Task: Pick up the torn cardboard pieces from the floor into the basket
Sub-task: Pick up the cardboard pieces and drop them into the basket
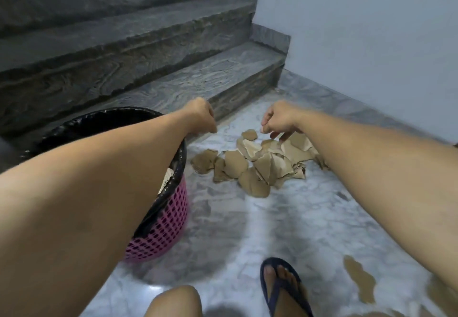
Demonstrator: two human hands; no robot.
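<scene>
A: Floor [285, 230] first: polished grey marble, stairs [148, 51] upper left. Why's the basket [163, 227] at left?

B: Close to the pile. Pink plastic mesh w/ black liner.

A: Cardboard pieces [250, 163]?

B: Centre frame, flat, brown, ragged edges, overlapping.

A: Hands?

B: Right hand [280, 122] over the pile, fingers curled, maybe pinching, can't tell. Left hand [202, 118] curled shut, contents unseen.

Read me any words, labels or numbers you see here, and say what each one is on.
No text can be read.
Cardboard pieces: one scrap at the pile's right edge has dark print marks, too blurred to read.
Basket: no label visible.
Sandal: no brand visible.
</scene>
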